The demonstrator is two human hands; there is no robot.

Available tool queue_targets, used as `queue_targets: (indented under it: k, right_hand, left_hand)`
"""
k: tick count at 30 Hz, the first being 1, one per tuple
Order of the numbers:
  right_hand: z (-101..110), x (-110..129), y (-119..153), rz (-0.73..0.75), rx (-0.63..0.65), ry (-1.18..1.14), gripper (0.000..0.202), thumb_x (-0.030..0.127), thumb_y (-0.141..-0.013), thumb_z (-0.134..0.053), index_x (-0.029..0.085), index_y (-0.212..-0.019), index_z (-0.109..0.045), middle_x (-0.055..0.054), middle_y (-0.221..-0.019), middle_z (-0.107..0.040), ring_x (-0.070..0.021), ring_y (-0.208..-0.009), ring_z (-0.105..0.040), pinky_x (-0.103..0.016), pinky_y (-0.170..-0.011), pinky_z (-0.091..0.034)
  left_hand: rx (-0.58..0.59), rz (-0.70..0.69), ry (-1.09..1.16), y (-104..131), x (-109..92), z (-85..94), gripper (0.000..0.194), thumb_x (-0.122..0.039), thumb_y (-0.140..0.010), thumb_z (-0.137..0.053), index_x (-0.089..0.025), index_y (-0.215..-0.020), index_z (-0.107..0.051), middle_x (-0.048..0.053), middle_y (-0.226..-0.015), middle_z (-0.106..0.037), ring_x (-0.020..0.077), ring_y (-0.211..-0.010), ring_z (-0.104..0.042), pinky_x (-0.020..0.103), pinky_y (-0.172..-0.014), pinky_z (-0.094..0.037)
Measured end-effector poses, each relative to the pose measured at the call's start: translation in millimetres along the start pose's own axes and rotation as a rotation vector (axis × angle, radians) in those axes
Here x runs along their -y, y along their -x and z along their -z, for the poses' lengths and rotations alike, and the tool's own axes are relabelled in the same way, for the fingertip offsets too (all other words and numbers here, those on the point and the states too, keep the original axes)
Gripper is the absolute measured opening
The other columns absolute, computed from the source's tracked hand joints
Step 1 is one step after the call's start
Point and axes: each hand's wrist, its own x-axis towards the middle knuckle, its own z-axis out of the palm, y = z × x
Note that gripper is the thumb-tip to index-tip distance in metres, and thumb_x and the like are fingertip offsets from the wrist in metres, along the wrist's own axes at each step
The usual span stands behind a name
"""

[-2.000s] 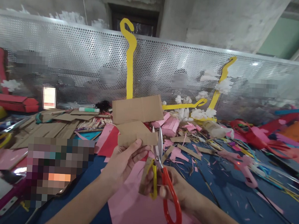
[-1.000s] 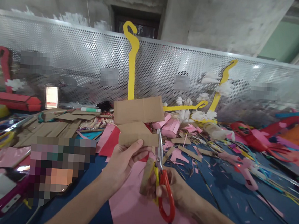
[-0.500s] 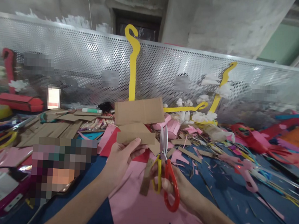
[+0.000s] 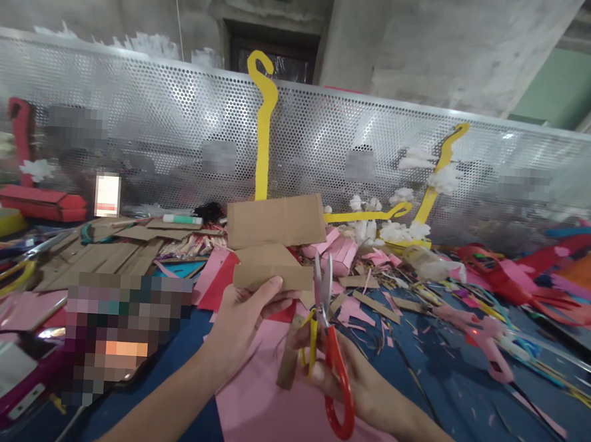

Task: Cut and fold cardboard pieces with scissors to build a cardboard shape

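My left hand point(image 4: 244, 314) pinches a small cardboard strip point(image 4: 256, 278) between thumb and fingers. In my right hand point(image 4: 336, 370) is a pair of scissors point(image 4: 323, 296) with one red and one yellow handle, its blades parted and pointing up, close to the strip's right end. Whether a blade touches the strip I cannot tell. Behind the strip a larger cardboard piece point(image 4: 278, 221) leans up, with a yellow hook-topped strip point(image 4: 263, 145) rising behind it. Below my hands lie a pink paper sheet point(image 4: 273, 420) and a narrow cardboard scrap point(image 4: 287, 364).
A pink glue gun point(image 4: 488, 339) with a lit red light lies at the right, its cord trailing. Cardboard pieces point(image 4: 108, 253) and a glue stick point(image 4: 182, 219) sit at the left. A perforated metal panel point(image 4: 311, 135) stands behind. Paper scraps point(image 4: 360, 315) litter the blue table.
The scissor blades have parted wider, and the red handle has swung lower. My left hand has shifted the cardboard strip slightly right, toward the blades.
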Motion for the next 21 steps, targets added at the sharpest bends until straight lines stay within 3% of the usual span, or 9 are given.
queue_targets:
  k: [6, 21]
  right_hand:
    - [-1.1, -2.9, -3.0, -0.022, 0.016, -0.030, 0.038, 0.041, -0.083, -0.077, 0.019, -0.110, -0.060, -0.009, -0.113, -0.062, -0.0214, -0.097, -0.063, -0.031, -0.080, -0.051]
    - [-1.3, -2.4, -7.0, -0.010, 0.043, -0.086, 0.036, 0.038, -0.079, -0.081, 0.015, -0.100, -0.062, -0.008, -0.099, -0.066, -0.0196, -0.086, -0.065, -0.034, -0.083, -0.052]
  left_hand:
    - [-0.001, -0.003, 0.014, 0.8, -2.6, 0.3, 0.013, -0.024, -0.079, -0.079, -0.015, -0.088, -0.076, 0.005, -0.086, -0.079, 0.0191, -0.081, -0.075, 0.027, -0.078, -0.062]
    - [0.001, 0.004, 0.014, 0.6, -3.7, 0.7, 0.012, -0.026, -0.079, -0.079, -0.016, -0.084, -0.077, 0.005, -0.082, -0.079, 0.0185, -0.077, -0.076, 0.028, -0.078, -0.061]
